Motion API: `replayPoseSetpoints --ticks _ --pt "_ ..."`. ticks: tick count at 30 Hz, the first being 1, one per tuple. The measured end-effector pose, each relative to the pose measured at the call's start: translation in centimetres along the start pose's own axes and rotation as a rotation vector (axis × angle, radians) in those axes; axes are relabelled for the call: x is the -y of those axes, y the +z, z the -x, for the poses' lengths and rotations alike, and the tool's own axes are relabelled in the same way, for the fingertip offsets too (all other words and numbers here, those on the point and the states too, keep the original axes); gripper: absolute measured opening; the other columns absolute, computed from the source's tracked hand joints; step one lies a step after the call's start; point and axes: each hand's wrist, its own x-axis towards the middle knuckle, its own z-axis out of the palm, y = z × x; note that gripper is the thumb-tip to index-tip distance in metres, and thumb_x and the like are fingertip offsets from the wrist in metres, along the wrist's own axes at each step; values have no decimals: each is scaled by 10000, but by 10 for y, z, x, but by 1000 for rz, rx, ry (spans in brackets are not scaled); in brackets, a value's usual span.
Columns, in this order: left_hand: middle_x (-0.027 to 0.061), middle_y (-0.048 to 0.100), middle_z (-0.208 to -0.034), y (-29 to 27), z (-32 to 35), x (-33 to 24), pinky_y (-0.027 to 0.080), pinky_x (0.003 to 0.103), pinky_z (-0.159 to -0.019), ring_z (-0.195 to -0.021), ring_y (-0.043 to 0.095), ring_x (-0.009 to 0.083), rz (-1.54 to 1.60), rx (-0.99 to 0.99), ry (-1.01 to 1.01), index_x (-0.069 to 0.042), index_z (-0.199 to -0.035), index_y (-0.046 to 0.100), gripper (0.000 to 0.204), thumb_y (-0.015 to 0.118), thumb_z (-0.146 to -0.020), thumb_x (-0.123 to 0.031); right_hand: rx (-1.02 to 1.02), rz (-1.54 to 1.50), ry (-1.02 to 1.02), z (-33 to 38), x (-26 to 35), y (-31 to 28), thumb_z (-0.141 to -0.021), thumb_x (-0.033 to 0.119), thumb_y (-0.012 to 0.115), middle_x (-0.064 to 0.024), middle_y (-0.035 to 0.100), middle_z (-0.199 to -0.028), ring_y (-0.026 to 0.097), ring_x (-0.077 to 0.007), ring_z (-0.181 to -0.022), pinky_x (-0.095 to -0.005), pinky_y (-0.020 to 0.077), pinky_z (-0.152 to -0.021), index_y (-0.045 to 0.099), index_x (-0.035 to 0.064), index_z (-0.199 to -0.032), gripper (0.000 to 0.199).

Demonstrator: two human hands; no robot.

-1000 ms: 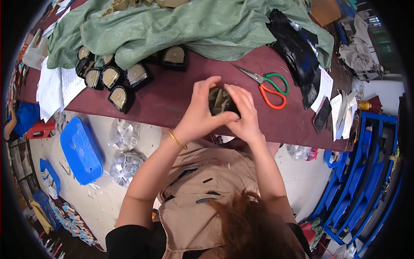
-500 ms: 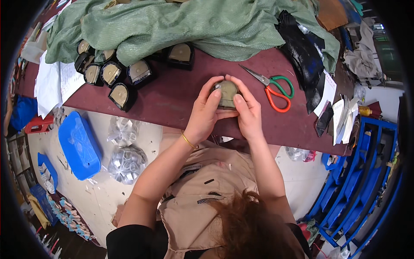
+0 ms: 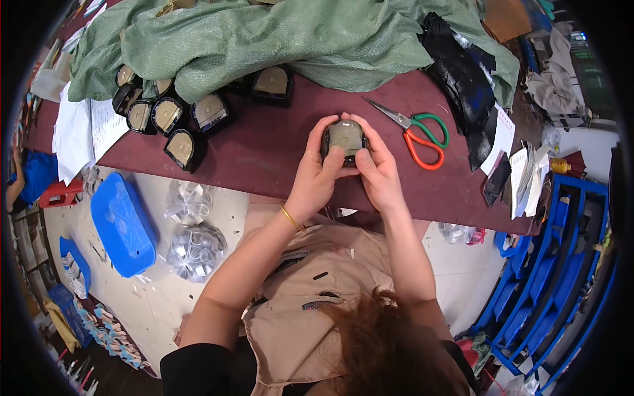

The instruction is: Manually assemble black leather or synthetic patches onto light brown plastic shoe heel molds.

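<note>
Forearms (image 3: 259, 259) angled inward, the left hand (image 3: 317, 170) and right hand (image 3: 381, 175) face each other, fingers (image 3: 376, 137) curled, thumbs (image 3: 332, 162) near together.

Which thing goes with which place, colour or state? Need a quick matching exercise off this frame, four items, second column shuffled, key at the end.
Things
1. rounded piece
2. scissors
3. large tray
4. woven sheet

Places, colours, states
A. green, rumpled across the far side of the table
B. blue, at the left of the picture
C. held between left hand and right hand
D. red-and-green-handled, lying with blades parted

Pairs: 1-C, 2-D, 3-B, 4-A
</note>
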Motion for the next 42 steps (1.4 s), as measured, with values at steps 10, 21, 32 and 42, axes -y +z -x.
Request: replayPoseSetpoints --ticks 10,21,32,42 --pt "113 581 -1146 2 3 7 544 296 -736 -967 587 145 -166 16 147 -96 -1366 370 499 579 -929 -213 5 -324 195 2 17 -12 -1015 401 363 -146 476 -1374 490 -206 -1220 -317 370 -1025 425 10 -1371 532" --pt "85 656 -891 7 2 -12 560 269 -570 -642 673 154 -367 124 -61 -112 -1345 444 448 563 -916 -157 -57 824 -63 4 31 -14 -957 197 516 -202 658 -816 654 -349 -708 -388 514 -602 642 37 -1057 227" --pt "96 598 -966 -3 -2 -31 526 240 -505 -618 639 130 -327 348 -340 -120 -1470 250 572 491 -956 -185 642 1517 20 -20 70 -27 -916 104 524 -148 674 -946 666 -241 -813 -324 507 -704 567 43 -1189 284" --pt "162 474 -1164 -15 -18 -38 441 352 -882 -963 551 287 -975 341 251 -10 -1209 437 286 458 -985 -187 117 844 -232 9 2 -21 -649 302 835 -177 469 -1377 440 -306 -1286 -461 259 -1108 242 16 -1444 1033"
